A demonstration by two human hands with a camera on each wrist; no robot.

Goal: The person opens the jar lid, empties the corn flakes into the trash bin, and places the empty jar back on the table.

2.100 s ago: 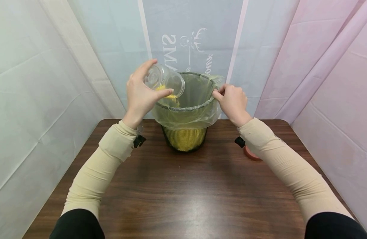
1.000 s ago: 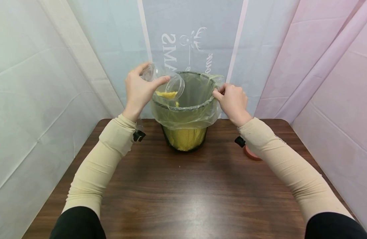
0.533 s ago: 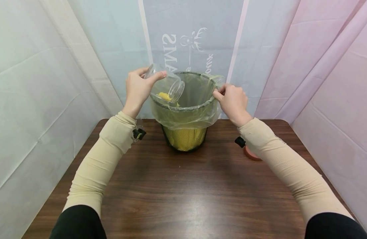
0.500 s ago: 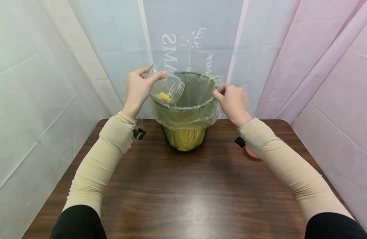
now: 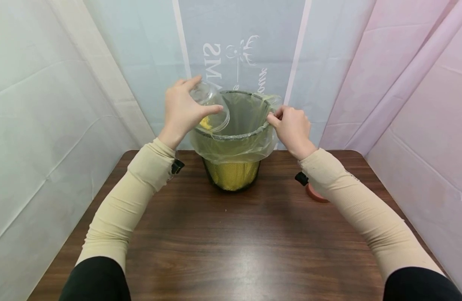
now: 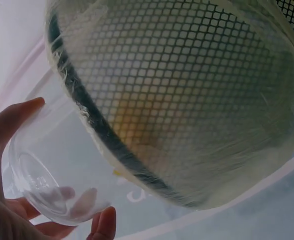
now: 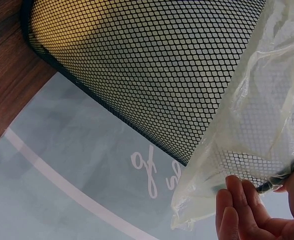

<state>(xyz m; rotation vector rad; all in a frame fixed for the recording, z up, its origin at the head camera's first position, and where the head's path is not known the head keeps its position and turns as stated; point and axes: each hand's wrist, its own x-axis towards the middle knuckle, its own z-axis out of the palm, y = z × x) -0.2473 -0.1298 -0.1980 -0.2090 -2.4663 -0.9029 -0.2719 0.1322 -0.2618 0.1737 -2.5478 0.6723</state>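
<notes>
A clear plastic jar (image 5: pixel 214 100) is gripped by my left hand (image 5: pixel 183 109), thumb on the near side and fingers behind. It tilts with its mouth down to the right, over the left rim of a black mesh trash can (image 5: pixel 233 175). Some yellow bits (image 5: pixel 205 123) lie inside near the jar's mouth. A pale yellow-green trash bag (image 5: pixel 234 149) lines the can and folds over its rim. My right hand (image 5: pixel 292 127) pinches the bag and rim at the can's right side. In the right wrist view, curled fingers (image 7: pixel 242 202) hold that edge.
The can stands near the back of a dark wooden table (image 5: pixel 231 251). A red-brown round lid (image 5: pixel 316 195) lies on the right, partly under my right forearm. Pale cloth walls (image 5: pixel 242 25) close off the back and sides.
My left hand tilts and turns the jar, now slightly right of before. Yellow bits have fallen from it into the can, and fewer are left inside. The right hand stays put.
</notes>
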